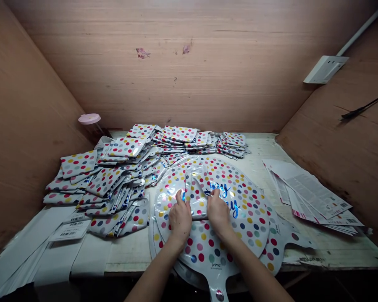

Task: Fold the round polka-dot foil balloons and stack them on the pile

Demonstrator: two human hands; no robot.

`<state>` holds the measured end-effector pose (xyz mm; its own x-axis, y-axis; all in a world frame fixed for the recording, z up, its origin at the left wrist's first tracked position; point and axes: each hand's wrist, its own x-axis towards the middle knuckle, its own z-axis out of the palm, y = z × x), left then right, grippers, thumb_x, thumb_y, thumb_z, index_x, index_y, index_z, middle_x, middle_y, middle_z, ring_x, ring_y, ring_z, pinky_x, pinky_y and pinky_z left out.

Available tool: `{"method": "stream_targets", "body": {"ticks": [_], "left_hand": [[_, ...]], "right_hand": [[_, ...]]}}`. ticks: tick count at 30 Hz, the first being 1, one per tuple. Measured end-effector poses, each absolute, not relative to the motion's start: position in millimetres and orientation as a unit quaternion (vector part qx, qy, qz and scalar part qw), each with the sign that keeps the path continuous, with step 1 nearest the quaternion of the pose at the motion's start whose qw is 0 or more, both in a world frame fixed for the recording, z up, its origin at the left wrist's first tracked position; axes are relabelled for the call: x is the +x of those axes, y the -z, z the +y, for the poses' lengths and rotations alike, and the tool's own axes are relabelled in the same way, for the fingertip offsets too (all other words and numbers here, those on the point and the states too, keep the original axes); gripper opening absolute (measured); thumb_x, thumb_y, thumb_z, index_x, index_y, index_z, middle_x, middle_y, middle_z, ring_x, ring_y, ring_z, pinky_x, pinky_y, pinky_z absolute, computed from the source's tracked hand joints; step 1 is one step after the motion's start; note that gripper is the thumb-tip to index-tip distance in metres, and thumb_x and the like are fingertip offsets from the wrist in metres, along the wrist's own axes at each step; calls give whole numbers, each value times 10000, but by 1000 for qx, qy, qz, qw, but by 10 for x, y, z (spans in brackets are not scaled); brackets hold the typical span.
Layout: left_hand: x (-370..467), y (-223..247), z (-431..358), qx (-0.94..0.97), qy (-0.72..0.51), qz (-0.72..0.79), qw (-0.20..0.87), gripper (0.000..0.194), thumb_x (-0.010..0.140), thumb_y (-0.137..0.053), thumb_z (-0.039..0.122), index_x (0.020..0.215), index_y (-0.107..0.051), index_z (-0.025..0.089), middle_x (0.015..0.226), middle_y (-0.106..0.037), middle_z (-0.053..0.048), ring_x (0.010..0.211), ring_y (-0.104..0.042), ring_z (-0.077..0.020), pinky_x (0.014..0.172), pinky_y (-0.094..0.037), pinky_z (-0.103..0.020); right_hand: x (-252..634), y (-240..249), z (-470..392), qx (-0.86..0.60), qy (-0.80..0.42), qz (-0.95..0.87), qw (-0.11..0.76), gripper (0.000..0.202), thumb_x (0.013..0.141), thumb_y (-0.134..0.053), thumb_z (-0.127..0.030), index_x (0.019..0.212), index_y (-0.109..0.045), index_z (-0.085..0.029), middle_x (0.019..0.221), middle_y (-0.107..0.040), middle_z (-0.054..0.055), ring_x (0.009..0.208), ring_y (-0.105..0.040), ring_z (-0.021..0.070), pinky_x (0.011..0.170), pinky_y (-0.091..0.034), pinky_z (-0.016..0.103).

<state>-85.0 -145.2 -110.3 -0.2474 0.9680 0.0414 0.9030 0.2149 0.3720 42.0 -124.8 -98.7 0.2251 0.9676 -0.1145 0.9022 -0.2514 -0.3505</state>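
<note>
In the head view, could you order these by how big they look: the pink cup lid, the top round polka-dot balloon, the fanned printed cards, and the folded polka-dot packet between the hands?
1. Top round polka-dot balloon
2. Fanned printed cards
3. Folded polka-dot packet
4. Pink cup lid

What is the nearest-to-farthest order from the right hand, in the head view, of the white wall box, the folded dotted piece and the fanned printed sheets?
From the right hand:
1. Folded dotted piece: in its grip, just to its left.
2. Fanned printed sheets: on the table's right side.
3. White wall box: high on the right, farthest.
</note>
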Motion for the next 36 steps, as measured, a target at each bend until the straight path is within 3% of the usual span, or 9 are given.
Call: {"method": "stream_targets", "body": {"ticks": [4,7,12,17,21,24,28,30,36], "left_hand": [[-791,1073,-1340,706,-195,680,-12,314,916,-410,148,1190,-559,182,1146,-607,-162,952,-625,-271,780,-490,-387],[-786,1054,-1073,839,-176,514,23,279,916,-455,184,1131,-629,219,1287,-545,-110,1211,-485,-277,1011,-387,-439],[-861,1252,-705,869,-102,481,63,603,889,-473,520,1448,-312,362,1566,-161,-46,1406,-65,-439,1089,-84,-654],[-850,1239,-668,881,-92,457,84,622,896,-420,570,1462,-268,365,1579,-87,-20,1404,66,-441,1088,0,-659],[-1039,911,-799,912,-103,362,163,748,882,-461,569,1501,-167,270,1576,-54,-69,1436,14,-350,1128,-21,-593],[-1325,798,-1077,925,-115,276,236,960,754,-646,560,1505,-148,230,1549,-203,-107,1430,-145,-321,1150,-124,-528],[-1546,976,-1587,906,-166,288,262,412,870,-499,223,1275,-553,274,1320,-571,-57,1288,-461,-230,1126,-246,-470],[-1545,1057,-1785,884,-205,310,282,403,867,-403,113,1179,-615,254,1222,-639,-50,1202,-543,-193,1112,-277,-442],[-1274,961,-1803,718,-239,557,343,285,925,-379,284,1083,-606,220,933,-694,-61,883,-634,-219,804,-473,-356]], "right_hand": [[363,1009,-1195,-784,-136,-603,58,255,970,-258,-196,1125,-453,-146,806,-693,147,768,-686,284,634,-466,348],[341,974,-1164,-780,-129,-610,49,272,967,-249,-176,1126,-464,-132,813,-693,150,765,-685,272,643,-482,350],[465,883,-1452,-712,-79,-689,108,280,947,-342,-196,1154,-527,-164,1123,-637,165,950,-647,264,774,-506,383],[746,1066,-1757,-520,105,-835,146,356,795,-490,-42,1099,-643,-146,1226,-612,152,1137,-551,331,948,-459,505],[880,1154,-1710,-400,136,-880,218,357,819,-426,6,1098,-638,-61,1152,-651,180,1179,-548,301,959,-495,458],[971,1127,-1824,-380,51,-868,317,385,837,-384,-9,1154,-591,-76,1248,-599,180,1302,-437,276,1016,-460,459],[1102,1113,-2189,-334,-116,-890,287,451,818,-443,-111,1266,-493,-103,1357,-518,169,1344,-378,247,1048,-430,409],[1147,1129,-2298,-301,-188,-901,249,408,814,-519,-189,1217,-520,-127,1350,-528,161,1330,-399,263,1051,-418,419],[1043,1055,-1944,-516,-373,-695,333,256,953,-365,-355,1037,-547,-196,922,-696,88,816,-676,216,670,-551,327]]}}
